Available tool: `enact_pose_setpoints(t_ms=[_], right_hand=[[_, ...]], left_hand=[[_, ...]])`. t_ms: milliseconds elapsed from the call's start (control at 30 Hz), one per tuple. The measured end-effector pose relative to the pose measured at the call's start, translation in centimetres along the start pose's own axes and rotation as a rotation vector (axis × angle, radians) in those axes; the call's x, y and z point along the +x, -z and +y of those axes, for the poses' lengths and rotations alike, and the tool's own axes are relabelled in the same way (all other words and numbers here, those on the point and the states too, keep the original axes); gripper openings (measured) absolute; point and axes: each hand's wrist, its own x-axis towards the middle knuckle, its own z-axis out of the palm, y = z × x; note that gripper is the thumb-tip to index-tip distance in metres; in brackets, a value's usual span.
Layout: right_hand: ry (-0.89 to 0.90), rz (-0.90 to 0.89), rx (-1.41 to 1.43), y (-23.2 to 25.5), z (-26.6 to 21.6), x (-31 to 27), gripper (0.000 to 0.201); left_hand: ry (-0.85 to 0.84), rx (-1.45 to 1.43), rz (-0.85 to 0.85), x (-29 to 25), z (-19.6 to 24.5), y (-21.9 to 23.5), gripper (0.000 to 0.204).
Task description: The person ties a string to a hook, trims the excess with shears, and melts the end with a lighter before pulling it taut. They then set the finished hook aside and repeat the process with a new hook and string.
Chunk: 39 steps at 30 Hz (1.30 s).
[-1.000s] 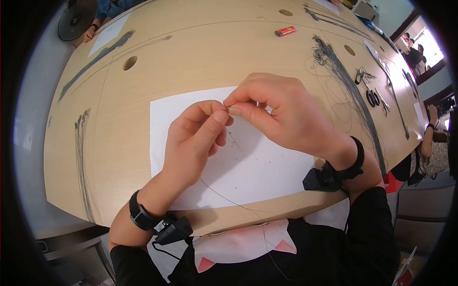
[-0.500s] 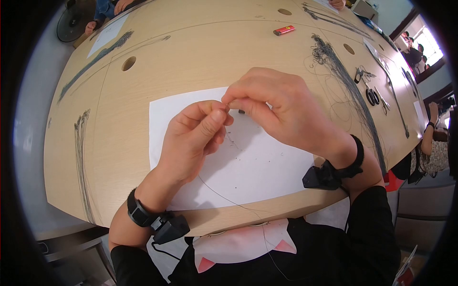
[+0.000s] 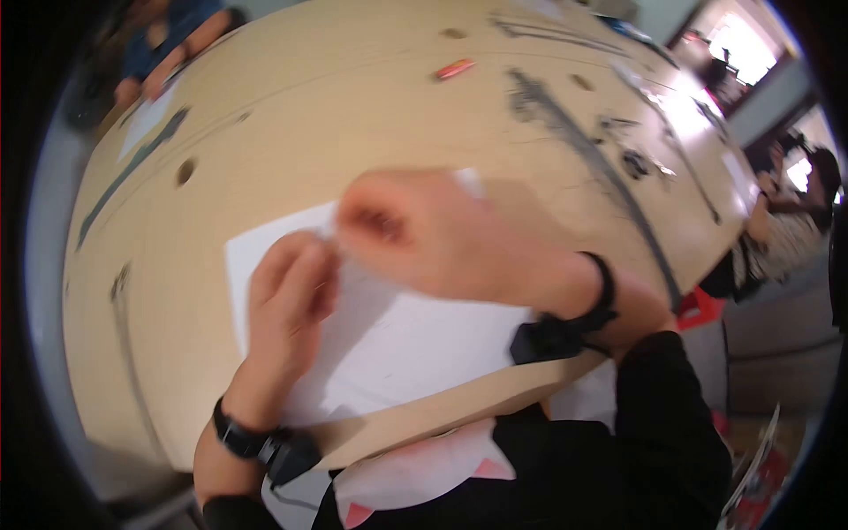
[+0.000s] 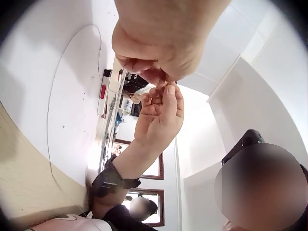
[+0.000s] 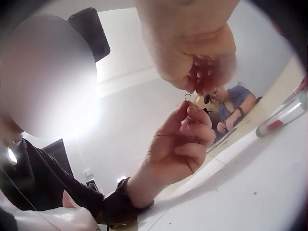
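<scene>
A tiny metal hook stands up from the thumb and fingertip of my left hand, which pinches it in the right wrist view. Thin line hangs below these fingers, and in the left wrist view the line loops over the white paper. Just above the hook, my right hand has its fingers curled and pinched together, seemingly on the line; its grip is partly hidden. In the head view my left hand and right hand meet over the paper, blurred.
A white marker lies on the paper. Beyond are a red lighter, a dark line bundle, scissors and another bundle at left. A person's arm rests at the far left edge.
The head view has shifted and tilted, with blur. My right hand has turned over at the wrist, its curled fingers now facing left. My left hand keeps its pinch.
</scene>
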Motion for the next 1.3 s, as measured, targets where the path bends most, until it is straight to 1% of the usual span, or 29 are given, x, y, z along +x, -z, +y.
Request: enact_pose_setpoints(t_ms=[33,67,100,133,167,200,267,300,400,467,600,667,733,800,833,867,900,933,967,1000,1033,1067,1100,1133,1167,1300], right_hand=[[-0.036,-0.044,0.035,0.0,0.0,-0.1,0.015],[-0.016,-0.019,0.06,-0.4,0.2,-0.3,0.017],[0.008,0.001,0.092,-0.8,0.4,-0.3,0.019],[0.017,0.01,0.097,-0.9,0.4,-0.3,0.02],[0.029,0.016,0.109,-1.0,0.5,-0.3,0.021],[0.014,0.04,0.081,-0.9,0.6,-0.3,0.021],[-0.009,-0.022,0.125,-0.6,0.5,-0.4,0.019],[-0.017,-0.009,0.111,-0.4,0.5,-0.5,0.019],[-0.006,-0.04,0.117,-0.7,0.6,-0.4,0.018],[0.069,0.059,0.001,-1.4,0.9,-0.4,0.017],[0.115,0.063,-0.065,-1.7,1.0,-0.7,0.02],[0.165,0.005,-0.259,-2.0,1.1,-0.4,0.023],[0.0,0.022,-0.1,-2.1,0.7,-0.6,0.024],[-0.133,-0.073,-0.069,-1.6,0.0,-0.6,0.023],[-0.14,-0.078,-0.054,-1.5,-0.2,-0.6,0.021],[-0.146,-0.071,-0.049,-1.5,-0.2,-0.5,0.02],[-0.134,-0.049,-0.035,-1.5,0.0,-0.5,0.023],[-0.126,-0.031,-0.021,-1.7,0.0,-0.5,0.026],[-0.101,-0.054,0.01,-1.7,0.0,-0.5,0.026],[-0.158,-0.063,0.023,-1.6,0.0,-0.4,0.023],[-0.222,-0.072,0.029,-1.6,-0.1,-0.4,0.021],[-0.214,-0.089,0.043,-1.6,-0.2,-0.3,0.021],[-0.274,-0.118,0.077,-1.4,-0.3,-0.3,0.02],[-0.336,-0.141,0.105,-1.1,-0.3,-0.3,0.02],[-0.297,-0.147,0.058,-1.1,-0.3,-0.3,0.02],[-0.308,-0.172,0.109,-1.0,-0.2,-0.1,0.014]], left_hand=[[-0.015,-0.01,0.007,0.0,-0.1,-0.2,0.012],[-0.039,0.021,0.016,0.0,-0.5,-0.1,0.012],[-0.067,0.024,-0.011,0.1,-0.8,0.0,0.012],[-0.057,0.0,0.048,0.0,-0.8,-0.3,0.012],[-0.048,0.008,0.06,0.0,-1.0,0.0,0.013],[-0.046,0.001,0.021,0.0,-1.0,0.2,0.013],[-0.092,0.057,-0.004,0.3,-1.3,0.3,0.014],[-0.091,0.052,-0.024,0.3,-1.5,0.4,0.014],[-0.11,0.084,-0.031,0.4,-1.5,0.3,0.014],[-0.113,0.108,0.013,0.2,-1.4,0.1,0.013],[-0.114,0.072,0.025,0.2,-1.5,0.0,0.011],[-0.121,0.091,-0.02,0.1,-1.4,0.4,0.009],[-0.159,0.146,-0.033,0.1,-1.6,1.1,0.007],[-0.166,0.148,-0.038,-0.1,-1.2,0.7,0.006],[-0.153,0.169,-0.054,-0.1,-1.0,1.0,0.005],[-0.185,0.195,-0.053,0.1,-1.0,0.9,0.004],[-0.183,0.204,-0.038,0.2,-0.8,0.6,0.003],[-0.219,0.188,-0.023,0.2,-1.0,0.6,0.002],[-0.228,0.167,-0.043,0.2,-1.0,0.5,0.002],[-0.271,0.203,-0.024,0.4,-1.1,0.5,0.002],[-0.274,0.238,-0.013,0.4,-1.1,0.5,0.002],[-0.274,0.269,-0.01,0.4,-1.1,0.6,0.002],[-0.271,0.271,0.002,0.3,-1.0,0.6,0.002],[-0.321,0.401,-0.004,0.4,-0.9,0.5,0.003],[-0.374,0.531,-0.011,0.4,-0.8,0.6,0.004],[-0.375,0.496,0.006,0.6,-1.0,0.7,0.007]])
